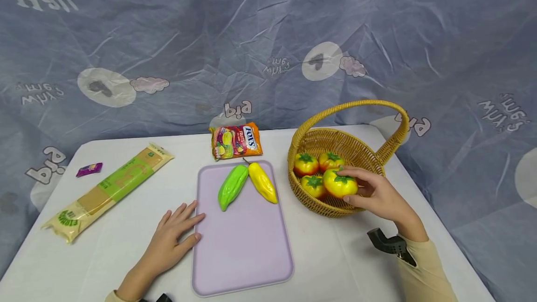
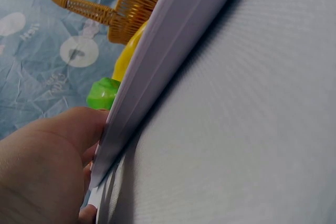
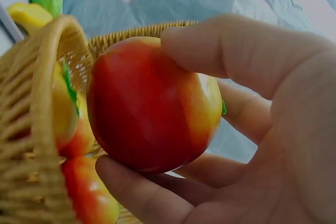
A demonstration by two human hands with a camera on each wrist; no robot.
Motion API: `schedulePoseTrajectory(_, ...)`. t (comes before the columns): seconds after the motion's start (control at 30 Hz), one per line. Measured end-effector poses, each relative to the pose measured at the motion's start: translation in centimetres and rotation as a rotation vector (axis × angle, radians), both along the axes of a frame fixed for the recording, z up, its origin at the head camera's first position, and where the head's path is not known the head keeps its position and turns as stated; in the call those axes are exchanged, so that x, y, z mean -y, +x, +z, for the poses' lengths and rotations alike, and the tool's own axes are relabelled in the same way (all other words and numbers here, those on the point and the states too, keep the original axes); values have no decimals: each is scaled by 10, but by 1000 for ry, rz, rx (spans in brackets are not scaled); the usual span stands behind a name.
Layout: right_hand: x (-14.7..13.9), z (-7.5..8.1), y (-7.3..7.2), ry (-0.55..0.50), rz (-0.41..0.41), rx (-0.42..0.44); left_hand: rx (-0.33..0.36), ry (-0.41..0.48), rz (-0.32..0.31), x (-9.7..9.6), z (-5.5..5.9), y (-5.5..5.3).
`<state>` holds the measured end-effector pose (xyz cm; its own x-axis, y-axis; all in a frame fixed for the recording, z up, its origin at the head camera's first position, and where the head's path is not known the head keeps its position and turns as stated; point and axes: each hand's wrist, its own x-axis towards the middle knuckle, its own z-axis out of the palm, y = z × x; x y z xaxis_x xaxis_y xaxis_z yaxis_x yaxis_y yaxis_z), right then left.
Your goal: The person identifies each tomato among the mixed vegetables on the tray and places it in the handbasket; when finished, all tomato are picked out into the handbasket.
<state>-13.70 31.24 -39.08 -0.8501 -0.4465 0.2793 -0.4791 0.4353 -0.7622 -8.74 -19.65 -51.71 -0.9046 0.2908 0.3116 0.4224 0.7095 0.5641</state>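
Observation:
My right hand (image 1: 379,197) holds a red-and-yellow tomato (image 1: 335,184) with a green leafy top, thumb and fingers curled round its sides. The held tomato (image 3: 152,106) is at the front right of the wicker basket (image 1: 308,202), just above the rim in the right wrist view. Behind and left of it, several like tomatoes (image 1: 306,164) lie in the basket. My left hand (image 1: 169,239) rests on the table with spread fingers, its fingertips at the left rim of a lilac tray (image 1: 243,250). On the tray lie a green pepper (image 1: 233,186) and a yellow pepper (image 1: 262,183).
An orange candy bag (image 1: 236,141) lies behind the tray. At the left are a long pack of noodles (image 1: 111,190) and a small purple wrapped sweet (image 1: 89,169). The basket's tall handle (image 1: 352,104) arches over it. A patterned grey-blue cloth (image 1: 251,36) hangs behind the white table.

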Motion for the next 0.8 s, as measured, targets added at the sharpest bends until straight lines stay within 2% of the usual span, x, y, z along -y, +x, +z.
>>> schedulePoseTrajectory(0.2,-9,-7,-8,10,-19,24,-4,6,1,0,2,1)
schedulePoseTrajectory(0.5,-17,-11,-13,108,-156,31,0,5,1,0,3,0)
schedulePoseTrajectory(0.8,-18,-13,-17,177,-180,103,3,8,0,-1,4,0)
